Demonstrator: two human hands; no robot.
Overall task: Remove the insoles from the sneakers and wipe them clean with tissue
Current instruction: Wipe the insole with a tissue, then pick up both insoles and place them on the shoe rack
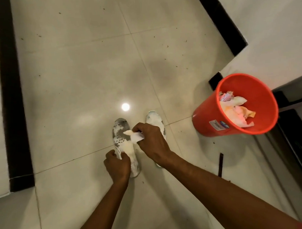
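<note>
The right hand (151, 140) pinches a folded white tissue (136, 137), fingers curled round it, and holds it against the middle of the left insole (121, 130). The left hand (117, 165) grips the near part of that insole, thumb on top and fingers curled at its left edge, pinning it to the floor (77, 74).

The left insole lies flat, toe pointing far. Its far half is blotched grey and white (the surface looks worn through in patches), while the stretch by the tissue is paler and yellowish. The heel end shows just right of the left hand.

The right insole (154, 118) lies just beside it to the right, roughly parallel and also toe far. It is mostly white, and the right hand and wrist cover much of its middle and near part. Whether the hand touches it cannot be told.

To the right, well apart from both insoles, stands an orange bin (208, 119), tilted in this wide view, with a label on its wall. Crumpled paper (235, 109) lies inside.

A thin dark stick (220, 164) lies on the floor between the bin and the right forearm. The floor is pale glossy tile with scattered specks and a round glare (125, 107) just beyond the insoles. A black strip (10, 85) runs along the left side.
</note>
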